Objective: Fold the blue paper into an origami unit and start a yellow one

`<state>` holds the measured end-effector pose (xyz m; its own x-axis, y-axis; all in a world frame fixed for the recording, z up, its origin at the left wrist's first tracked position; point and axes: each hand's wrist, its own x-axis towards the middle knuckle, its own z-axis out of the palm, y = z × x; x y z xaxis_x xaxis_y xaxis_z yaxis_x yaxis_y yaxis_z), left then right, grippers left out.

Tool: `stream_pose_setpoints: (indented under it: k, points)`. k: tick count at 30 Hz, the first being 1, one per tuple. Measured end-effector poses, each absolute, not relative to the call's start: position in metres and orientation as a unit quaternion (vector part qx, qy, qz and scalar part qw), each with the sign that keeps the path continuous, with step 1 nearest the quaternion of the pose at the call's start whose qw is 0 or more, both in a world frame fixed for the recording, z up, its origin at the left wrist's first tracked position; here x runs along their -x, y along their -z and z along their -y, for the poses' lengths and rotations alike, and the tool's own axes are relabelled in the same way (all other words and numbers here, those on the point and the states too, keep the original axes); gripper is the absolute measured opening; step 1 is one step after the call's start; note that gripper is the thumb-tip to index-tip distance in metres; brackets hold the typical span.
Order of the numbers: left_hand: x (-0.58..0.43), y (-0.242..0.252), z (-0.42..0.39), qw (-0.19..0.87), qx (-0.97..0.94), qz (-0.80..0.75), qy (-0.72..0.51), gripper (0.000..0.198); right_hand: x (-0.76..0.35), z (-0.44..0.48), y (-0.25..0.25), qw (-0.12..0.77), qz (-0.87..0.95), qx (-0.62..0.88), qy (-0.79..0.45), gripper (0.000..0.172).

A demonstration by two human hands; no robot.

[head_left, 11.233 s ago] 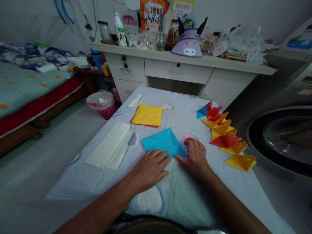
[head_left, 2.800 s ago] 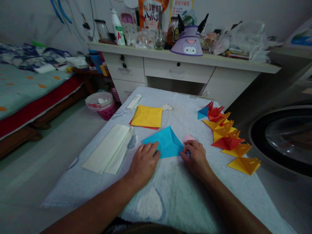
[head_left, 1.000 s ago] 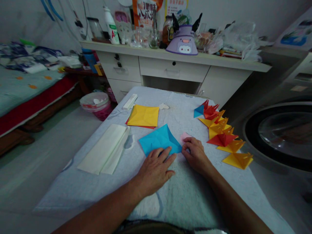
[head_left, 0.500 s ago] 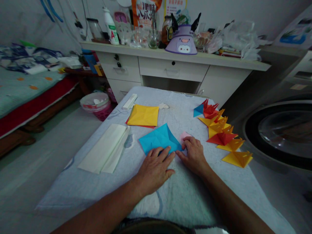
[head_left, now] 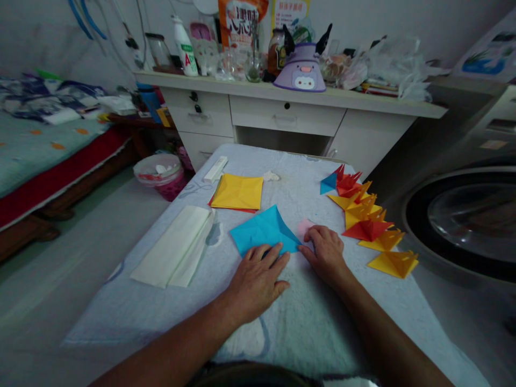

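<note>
A blue sheet of origami paper with fold creases lies flat on the cloth-covered table. My left hand rests on its near edge, palm down with fingers stretched out, and holds nothing. At the sheet's right corner, my right hand has its fingers curled, with the thumb and forefinger at the paper's tip. Partly behind those fingers is a small pink piece of paper. Behind the blue sheet lies a stack of yellow and red square paper.
Folded yellow paper shapes, with red and blue ones, line the table's right side. A folded white cloth or paper lies left, near a narrow white box. Beyond stand a cabinet, a washing machine and a pink bin.
My right hand has slid a little to the right, its thumb now at the very tip of the blue paper's corner. My left hand has stayed in place.
</note>
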<state>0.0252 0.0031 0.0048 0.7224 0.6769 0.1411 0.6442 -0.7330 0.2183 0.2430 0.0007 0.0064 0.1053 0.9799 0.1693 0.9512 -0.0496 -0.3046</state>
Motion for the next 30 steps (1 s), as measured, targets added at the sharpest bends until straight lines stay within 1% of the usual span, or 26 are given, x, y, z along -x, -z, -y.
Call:
stream_pose_setpoints:
  k: [5,10,12,15,20,30]
  points:
    - [-0.024,-0.005,-0.003,0.079,-0.923,-0.361,-0.104,0.054,-0.253,-0.001,-0.007,0.179,0.65,0.738,-0.03,0.013]
    - [-0.024,-0.005,-0.003,0.088,-0.922,-0.361,-0.105,0.054,-0.261,0.001,-0.01,0.263,0.681,0.679,-0.072,0.012]
    - [-0.024,-0.005,-0.003,0.092,-0.921,-0.362,-0.107,0.054,-0.259,0.003,-0.012,0.281,0.698,0.652,-0.086,0.013]
    - [-0.023,-0.006,-0.003,0.096,-0.922,-0.36,-0.11,0.053,-0.255,0.004,-0.013,0.265,0.721,0.633,-0.101,0.014]
    - [-0.024,-0.008,-0.002,0.091,-0.921,-0.36,-0.118,0.053,-0.251,0.002,-0.011,0.224,0.735,0.633,-0.096,0.01]
    - [-0.026,-0.018,0.001,0.076,-0.917,-0.378,-0.105,0.051,-0.25,-0.004,-0.005,0.202,0.723,0.654,-0.093,0.011]
